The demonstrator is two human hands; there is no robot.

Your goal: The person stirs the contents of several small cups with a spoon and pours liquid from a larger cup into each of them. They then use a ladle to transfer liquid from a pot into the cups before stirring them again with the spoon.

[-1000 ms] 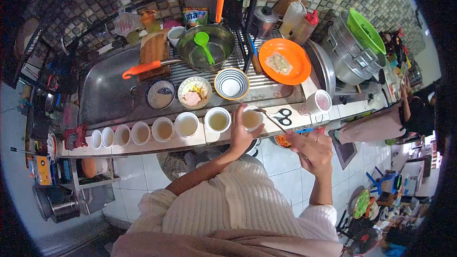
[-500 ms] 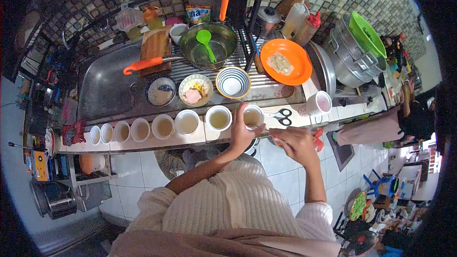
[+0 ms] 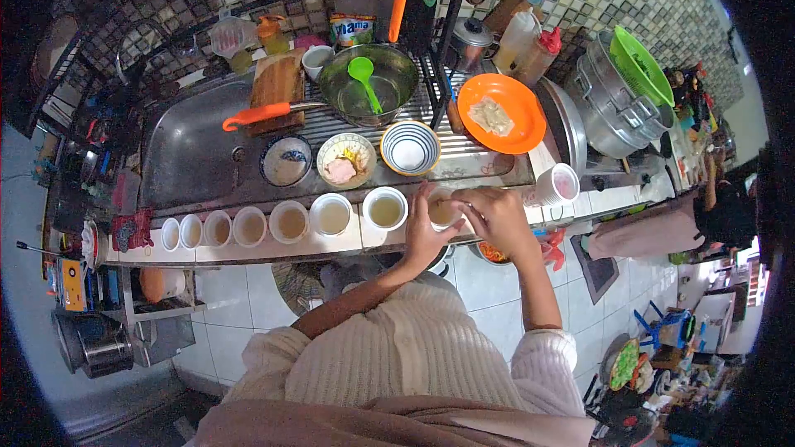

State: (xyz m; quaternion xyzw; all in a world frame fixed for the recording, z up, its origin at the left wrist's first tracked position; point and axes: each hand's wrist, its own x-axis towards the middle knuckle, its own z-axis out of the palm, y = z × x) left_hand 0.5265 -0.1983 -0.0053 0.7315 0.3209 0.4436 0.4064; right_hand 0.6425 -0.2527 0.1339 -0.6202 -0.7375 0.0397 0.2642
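Note:
My left hand [image 3: 426, 233] is closed round the side of a white cup [image 3: 441, 209] with pale brownish liquid, at the right end of a row of cups on the counter edge. My right hand [image 3: 499, 219] reaches over this cup's right rim with its fingers pinched together. What they pinch, if anything, is too small to make out. Just left stands another filled cup [image 3: 385, 209], with several more stretching left. Behind the hands are a striped bowl [image 3: 410, 149] and a patterned bowl [image 3: 346, 161] with something pink and yellow.
Right of my hands lies a stack of white cups [image 3: 556, 185]. Behind it sits an orange plate [image 3: 520, 128] with a pale, flat food. A pan [image 3: 399, 87] holding a green ladle [image 3: 364, 83] rests beside the sink [image 3: 186, 136]. Another person [image 3: 646, 228] stands at far right.
My right hand has moved left and up, from beside the cup to over its rim, now covering the scissors. A thin item seen at its fingertips is hidden. My left hand stays at the cup.

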